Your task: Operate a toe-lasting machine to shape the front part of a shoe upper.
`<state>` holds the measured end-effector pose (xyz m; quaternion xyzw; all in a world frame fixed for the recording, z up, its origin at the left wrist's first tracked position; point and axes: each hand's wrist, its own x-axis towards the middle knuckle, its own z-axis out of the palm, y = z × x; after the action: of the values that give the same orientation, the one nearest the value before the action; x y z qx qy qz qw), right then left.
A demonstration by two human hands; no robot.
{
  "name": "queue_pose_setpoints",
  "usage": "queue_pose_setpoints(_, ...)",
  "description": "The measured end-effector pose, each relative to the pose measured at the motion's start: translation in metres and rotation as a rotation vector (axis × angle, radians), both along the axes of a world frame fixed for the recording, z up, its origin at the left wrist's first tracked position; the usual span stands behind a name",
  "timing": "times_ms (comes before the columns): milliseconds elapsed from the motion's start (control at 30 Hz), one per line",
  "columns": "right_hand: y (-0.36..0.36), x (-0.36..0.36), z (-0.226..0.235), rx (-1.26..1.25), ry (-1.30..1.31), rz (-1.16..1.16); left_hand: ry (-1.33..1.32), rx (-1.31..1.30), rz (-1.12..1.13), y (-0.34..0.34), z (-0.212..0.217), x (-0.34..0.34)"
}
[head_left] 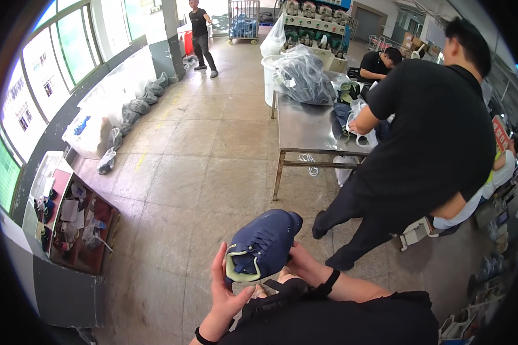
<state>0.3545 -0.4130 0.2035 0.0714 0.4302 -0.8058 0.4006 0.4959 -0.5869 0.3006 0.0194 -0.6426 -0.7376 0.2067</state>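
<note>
A navy blue shoe (pixel 265 244) with laces and a pale yellow-green lining is held up in front of me, its collar opening turned toward me and its toe pointing away to the upper right. At its heel, on the left, my left hand (pixel 227 292) cups it with the fingers up along the side and the thumb below. My right hand (pixel 304 263) grips the shoe's right side from underneath, and the shoe covers part of those fingers. A dark band circles each wrist.
A co-worker in black (pixel 426 115) leans over a metal table (pixel 305 126) bearing bagged dark items (pixel 308 77). A shelf unit (pixel 77 224) stands left. Bags (pixel 138 106) line the windowed wall. Another person (pixel 200 34) stands far off; a machine (pixel 316 29) is behind the table.
</note>
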Motion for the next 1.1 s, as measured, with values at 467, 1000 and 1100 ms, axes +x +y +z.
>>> queue_pose_setpoints(467,-0.052,-0.137,-0.011,-0.112,-0.051,-0.051,-0.033,-0.087,-0.051,-0.052,-0.001,-0.155)
queue_pose_setpoints(1000,0.088,-0.334,-0.005,-0.12,-0.059,-0.794,-0.315,-0.176,-0.347,-0.005,-0.011,-0.394)
queue_pose_setpoints(1100,0.135,-0.365,-0.029,-0.184,0.004,-0.877,-0.352,-0.186,-0.415,0.004,-0.025,-0.434)
